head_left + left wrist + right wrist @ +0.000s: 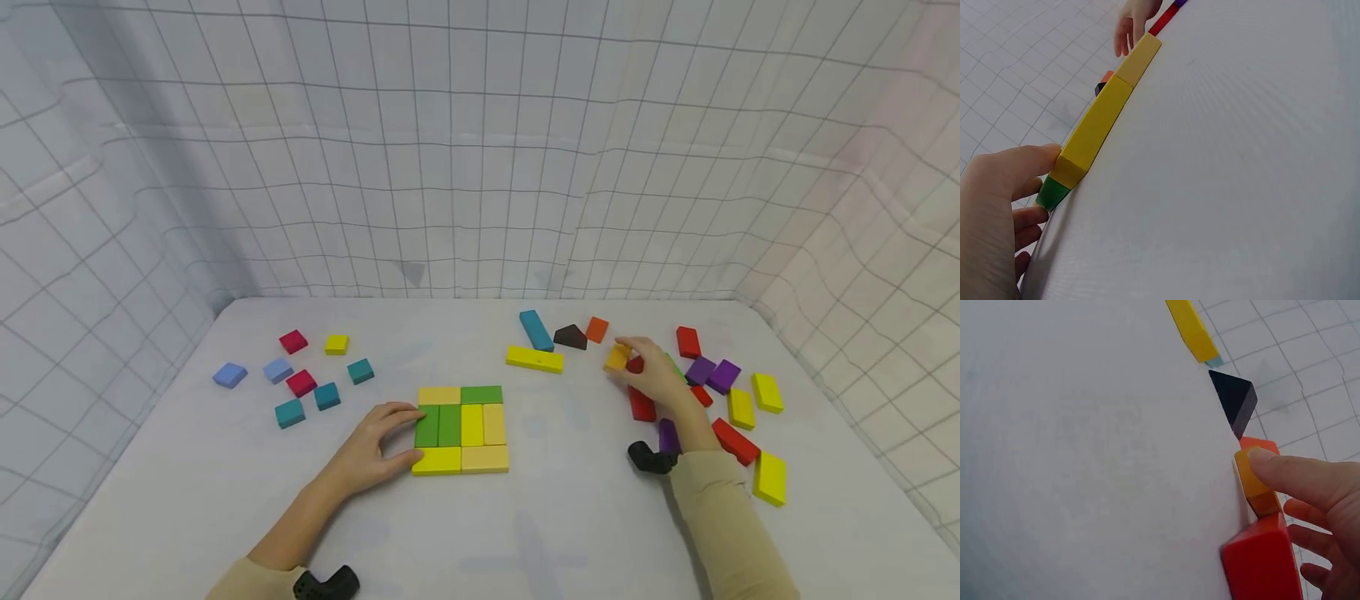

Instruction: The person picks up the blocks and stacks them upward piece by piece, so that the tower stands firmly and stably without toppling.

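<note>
My left hand (375, 446) rests against the left side of a flat square made of green, yellow and cream wooden blocks. Its thumb touches the end of the front yellow block (1096, 128), and its fingertips lie at the green block (427, 427) behind. On the right, my right hand (652, 379) pinches a small orange-yellow block (617, 357) between thumb and fingers. In the right wrist view the thumb lies on top of that orange-yellow block (1254, 481), close beside a red block (1263, 559). Part of the red blocks is hidden under the right hand in the head view.
Behind the right hand lie a dark brown block (571, 337), an orange block (597, 329), a blue block (536, 330) and a long yellow block (535, 359). Several red, purple and yellow blocks spread farther right. Small teal, crimson, blue and yellow blocks lie at left. White gridded curtains surround the table.
</note>
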{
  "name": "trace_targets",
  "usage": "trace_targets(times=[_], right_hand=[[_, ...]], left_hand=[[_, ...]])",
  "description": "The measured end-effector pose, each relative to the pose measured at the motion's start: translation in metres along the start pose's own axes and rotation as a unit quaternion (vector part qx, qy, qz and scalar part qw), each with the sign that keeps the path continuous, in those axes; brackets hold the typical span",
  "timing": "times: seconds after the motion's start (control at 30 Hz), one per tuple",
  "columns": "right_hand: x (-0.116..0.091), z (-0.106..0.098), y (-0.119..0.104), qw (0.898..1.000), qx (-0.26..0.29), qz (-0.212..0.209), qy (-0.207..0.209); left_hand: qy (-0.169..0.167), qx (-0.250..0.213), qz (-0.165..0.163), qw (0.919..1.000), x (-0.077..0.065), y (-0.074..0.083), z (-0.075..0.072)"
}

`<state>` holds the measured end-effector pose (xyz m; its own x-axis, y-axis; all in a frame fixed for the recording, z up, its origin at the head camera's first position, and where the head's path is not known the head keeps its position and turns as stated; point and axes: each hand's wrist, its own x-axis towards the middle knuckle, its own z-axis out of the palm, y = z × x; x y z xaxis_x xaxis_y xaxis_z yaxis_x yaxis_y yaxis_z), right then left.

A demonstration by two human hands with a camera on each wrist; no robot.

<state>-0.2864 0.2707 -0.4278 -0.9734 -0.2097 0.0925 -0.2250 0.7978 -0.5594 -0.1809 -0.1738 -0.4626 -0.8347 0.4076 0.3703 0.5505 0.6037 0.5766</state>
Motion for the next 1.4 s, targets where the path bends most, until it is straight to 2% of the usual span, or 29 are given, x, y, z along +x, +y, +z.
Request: trace_targets(times=[0.2,0.3,0.43,0.57,0.67,0.87,1.0,1.17,1.4], right_hand=[[-0.001,0.0,0.011,1.0,-0.012,0.019,-0.01],[-0.002,0.0,0.009,1.0,-0.017,0.024,-0.005],[-0.003,0.001,-0.003,1.0,-0.018,0.006,0.016],[-0.004,0.008,-0.031,0.999,0.009,-0.035,0.037],[-0.004,0.018,-0.058,0.996,0.032,-0.081,0.035],[-0.009,0.048,-0.113,0.979,0.065,-0.195,-0.005],[-0.017,0.073,-0.145,0.967,0.076,-0.238,-0.05],[-0.022,0.099,-0.172,0.955,0.088,-0.259,-0.113],[-0.022,0.116,-0.187,0.957,0.07,-0.245,-0.138]], left_hand=[[0.0,-0.001,0.005,1.0,0.001,0.0,0.001],[-0.001,-0.001,0.004,1.0,0.001,0.0,0.001],[0.0,-0.001,0.001,1.0,0.001,0.0,0.001],[0.0,-0.002,-0.001,1.0,0.001,0.0,0.002],[-0.002,-0.002,-0.001,1.0,0.001,0.001,0.002],[-0.002,0.002,-0.004,1.0,0.0,0.001,0.001],[-0.004,-0.002,-0.003,1.0,0.0,0.001,0.0],[-0.009,-0.006,-0.003,0.9999,0.001,0.002,-0.001],[-0.01,-0.009,0.0,0.9999,0.001,0.003,-0.002]])
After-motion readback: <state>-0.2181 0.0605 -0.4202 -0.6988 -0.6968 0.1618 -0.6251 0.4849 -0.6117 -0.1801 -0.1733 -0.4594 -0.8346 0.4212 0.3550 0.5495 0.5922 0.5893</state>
